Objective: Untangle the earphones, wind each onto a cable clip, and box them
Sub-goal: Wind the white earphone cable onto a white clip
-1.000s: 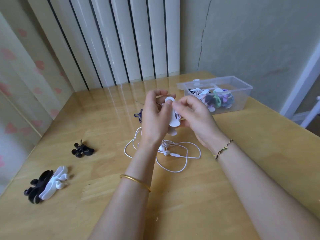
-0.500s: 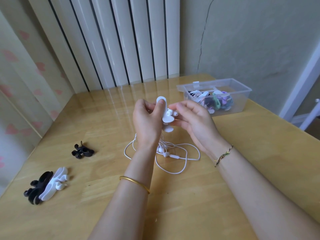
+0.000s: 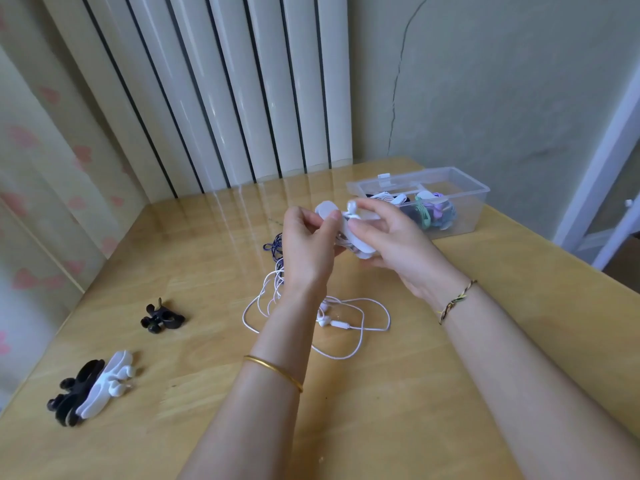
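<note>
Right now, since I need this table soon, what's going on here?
A person grips a white cable clip with the left hand and right hand, fitting white earphones to it; most of their length lies loose on the table. Other wound sets sit in the clear box, and spare clips lie at the left.

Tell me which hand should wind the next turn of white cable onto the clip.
Right, probably. The left hand grips the white clip, steadying it; the right hand pinches the white earphone cable at the clip's top, with slack lying below on the table.
</note>
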### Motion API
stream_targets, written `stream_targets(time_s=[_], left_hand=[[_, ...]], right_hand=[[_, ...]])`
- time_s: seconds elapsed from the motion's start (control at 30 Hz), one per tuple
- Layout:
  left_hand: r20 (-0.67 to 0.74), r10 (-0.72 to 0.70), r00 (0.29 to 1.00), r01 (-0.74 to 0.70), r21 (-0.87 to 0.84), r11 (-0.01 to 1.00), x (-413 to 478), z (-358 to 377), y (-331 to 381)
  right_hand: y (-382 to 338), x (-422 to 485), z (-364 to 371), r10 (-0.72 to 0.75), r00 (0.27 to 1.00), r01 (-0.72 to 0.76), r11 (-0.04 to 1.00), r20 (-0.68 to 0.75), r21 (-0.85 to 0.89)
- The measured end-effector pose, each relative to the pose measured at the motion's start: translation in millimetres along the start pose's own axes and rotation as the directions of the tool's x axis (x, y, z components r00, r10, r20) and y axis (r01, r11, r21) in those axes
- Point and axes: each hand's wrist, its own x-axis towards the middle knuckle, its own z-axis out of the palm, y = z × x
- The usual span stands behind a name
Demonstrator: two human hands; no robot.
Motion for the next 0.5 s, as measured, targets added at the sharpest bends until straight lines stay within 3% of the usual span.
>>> stream_targets(time_s=[0.07, 0.2, 0.5], left_hand=[[-0.007, -0.001, 1.0, 0.0, -0.036, 0.999, 4.5, 6.7, 5.0], [0.041, 0.003, 0.999, 0.0, -0.085, 0.996, 9.1, 20.6, 9.4], [0.183, -0.213, 0.96, 0.256, -0.259, 0.932, 22.8, 50.0, 4.2]], right_hand=[[-0.5, -1.5, -5.8, 0.057, 0.998, -0.056, 0.998, 0.038, -0.021], [-3.4, -4.0, -18.8, 0.022, 1.0, -0.022, 0.997, 0.009, 0.077], [-5.1, 2.3, -44.7, -0.045, 0.985, 0.055, 0.997, -0.166, 0.059]])
